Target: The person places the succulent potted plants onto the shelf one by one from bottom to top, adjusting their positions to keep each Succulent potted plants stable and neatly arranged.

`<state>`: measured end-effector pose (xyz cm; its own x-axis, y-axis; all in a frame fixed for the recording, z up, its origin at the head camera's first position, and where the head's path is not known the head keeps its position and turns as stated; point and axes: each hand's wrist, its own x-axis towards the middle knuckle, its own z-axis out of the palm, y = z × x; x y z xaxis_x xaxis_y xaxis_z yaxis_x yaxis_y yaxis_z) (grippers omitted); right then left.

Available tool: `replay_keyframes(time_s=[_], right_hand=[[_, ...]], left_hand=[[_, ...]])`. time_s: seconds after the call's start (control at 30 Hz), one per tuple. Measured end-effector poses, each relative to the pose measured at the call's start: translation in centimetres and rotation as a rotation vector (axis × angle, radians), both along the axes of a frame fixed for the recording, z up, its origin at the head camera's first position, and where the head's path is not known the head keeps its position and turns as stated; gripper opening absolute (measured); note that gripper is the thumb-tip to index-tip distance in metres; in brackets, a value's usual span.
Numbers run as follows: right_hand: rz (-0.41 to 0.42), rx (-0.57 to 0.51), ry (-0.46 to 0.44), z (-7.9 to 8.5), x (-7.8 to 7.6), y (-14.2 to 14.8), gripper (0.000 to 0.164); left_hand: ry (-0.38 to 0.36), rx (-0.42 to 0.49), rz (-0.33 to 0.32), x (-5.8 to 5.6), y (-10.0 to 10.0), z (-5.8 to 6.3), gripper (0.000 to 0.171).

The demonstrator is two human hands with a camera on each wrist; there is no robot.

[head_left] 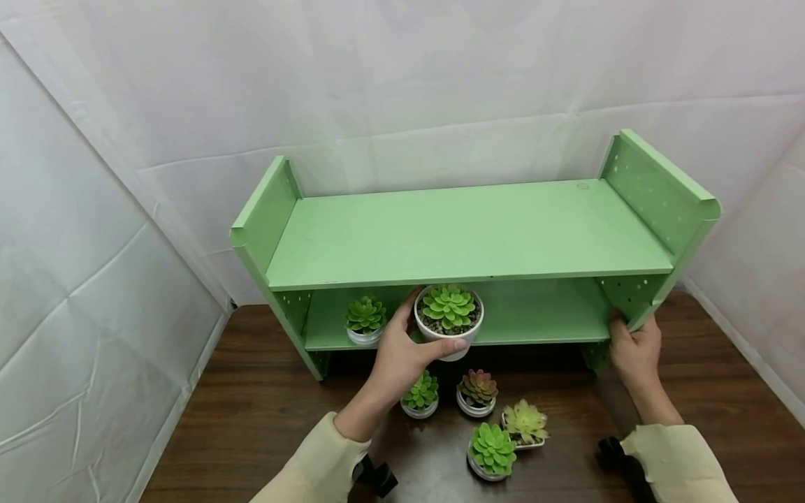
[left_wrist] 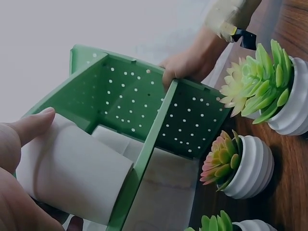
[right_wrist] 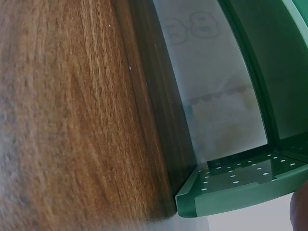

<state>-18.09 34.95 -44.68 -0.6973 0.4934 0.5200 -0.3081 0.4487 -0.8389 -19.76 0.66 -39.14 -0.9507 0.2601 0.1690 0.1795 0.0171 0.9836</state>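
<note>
1. My left hand [head_left: 401, 355]: holding the large potted succulent [head_left: 449, 309], thumb and fingers spread around opposite sides of its smooth white pot. Pot is upright, green rosette on top, dark gravel around it.
2. Where it is: at the front edge of the lower shelf [head_left: 544, 311], near mid-span, under the upper shelf [head_left: 472, 234]. Can't tell if the base bears on the lower shelf.
3. My right hand [head_left: 636, 351]: gripping the front edge of the right side panel [head_left: 660, 199], about level with the lower shelf. Panel is perforated, part of the same green unit.
4. Already on the lower shelf, toward its left end: a small green succulent [head_left: 366, 318], white ribbed pot, upright.
5. On the worktop [head_left: 201, 433], in front of the unit, four more small ones in white pots: a leafy green one [head_left: 420, 392] near my left wrist, a reddish one [head_left: 478, 391] right of it, a yellow-green one [head_left: 525, 423] further right, and a bright green one [head_left: 492, 448] nearest me, just beside the yellow-green.
6. Behind the unit: white sheeting [head_left: 440, 91], creased.
</note>
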Motion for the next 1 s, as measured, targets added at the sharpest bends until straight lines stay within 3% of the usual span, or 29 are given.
replay_keyframes(time_s=[1.0], right_hand=[[0.017,0.024,0.003,0.1,0.1,0.0,0.03]], left_hand=[[0.033,-0.022,-0.001,-1.5,0.5,-0.3,0.094]])
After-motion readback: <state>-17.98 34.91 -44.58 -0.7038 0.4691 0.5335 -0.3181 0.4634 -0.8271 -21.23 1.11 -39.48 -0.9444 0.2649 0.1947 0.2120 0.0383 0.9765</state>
